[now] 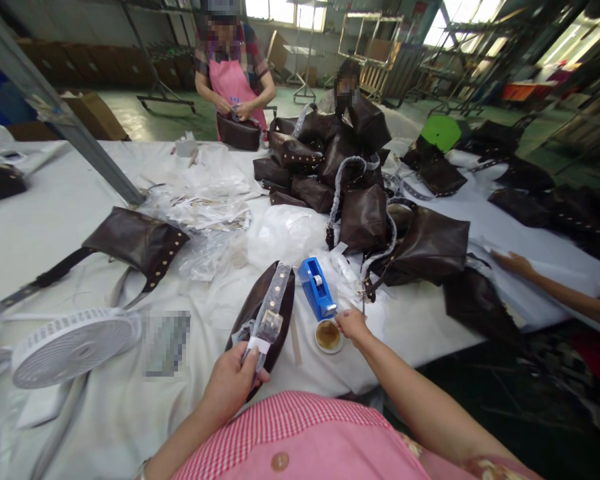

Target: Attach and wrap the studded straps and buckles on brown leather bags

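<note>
In front of me lies a dark brown leather handbag [285, 300], its studded strap [275, 293] with a gold buckle covered in clear plastic. My left hand [235, 377] is closed on the lower end of that wrapped strap, thumb on a white strip around it. My right hand [353, 325] is closed beside the cutting end of a blue tape dispenser [316, 288]; what its fingers pinch is too small to make out. Just left of those fingers sits a small round dish [329, 337] with brown contents.
Dark bags are piled [330, 153] at the table's far middle. Another bag [135, 243] and a white fan [75, 347] lie left. Plastic wrapping [285, 230] covers the centre. A metal post [95, 153] rises at left. A co-worker [235, 73] handles a bag opposite; another person's arm [545, 280] reaches in from the right.
</note>
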Tool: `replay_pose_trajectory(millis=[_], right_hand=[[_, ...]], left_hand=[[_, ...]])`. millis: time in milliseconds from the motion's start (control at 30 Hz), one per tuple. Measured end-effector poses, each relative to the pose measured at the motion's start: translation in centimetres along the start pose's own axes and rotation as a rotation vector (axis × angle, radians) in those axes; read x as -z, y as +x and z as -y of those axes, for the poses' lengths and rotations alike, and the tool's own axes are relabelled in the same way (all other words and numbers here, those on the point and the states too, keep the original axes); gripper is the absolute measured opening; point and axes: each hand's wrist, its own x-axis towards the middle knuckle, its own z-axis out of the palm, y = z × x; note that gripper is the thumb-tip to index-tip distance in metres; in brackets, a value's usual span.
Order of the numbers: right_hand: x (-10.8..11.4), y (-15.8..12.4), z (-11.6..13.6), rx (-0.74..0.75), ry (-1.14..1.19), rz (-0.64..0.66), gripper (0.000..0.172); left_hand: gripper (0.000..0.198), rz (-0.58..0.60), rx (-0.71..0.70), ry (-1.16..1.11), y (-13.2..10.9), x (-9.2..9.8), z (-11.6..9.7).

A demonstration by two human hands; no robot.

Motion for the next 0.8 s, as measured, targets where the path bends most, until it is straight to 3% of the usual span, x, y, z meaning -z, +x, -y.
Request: replay_pose_trajectory(millis=[133, 233, 400, 533, 633, 800], right_hand=[[0.7, 1.0, 0.8, -0.032, -0.104, 0.052, 0.019], [1.5, 0.0, 1.6, -0.018, -0.143, 0.138, 0.024], [0.1, -6.7, 5.9, 0.132, -0.039, 0.401, 0.027], [-2.5, -12.0, 11.8, 0.295, 0.310, 0.677, 0.031], [-4.3, -13.4, 14.5, 0.231, 0.364, 0.659, 0.033], [-6.1, -12.7, 14.8, 0.200, 0.296, 0.610, 0.032]], left_hand=[[0.032, -0.025, -0.040, 0.079, 0.0, 0.0, -0.1], [0.030, -0.057, -0.071, 0.150, 0.1, 0.2, 0.5], [0.026, -0.096, -0.092, 0.356, 0.3, 0.5, 1.3], [0.029, -0.118, -0.097, 0.583, 0.3, 0.3, 1.3], [0.032, -0.111, -0.105, 0.647, 0.4, 0.2, 1.3], [0.034, -0.116, -0.102, 0.670, 0.5, 0.3, 1.8]])
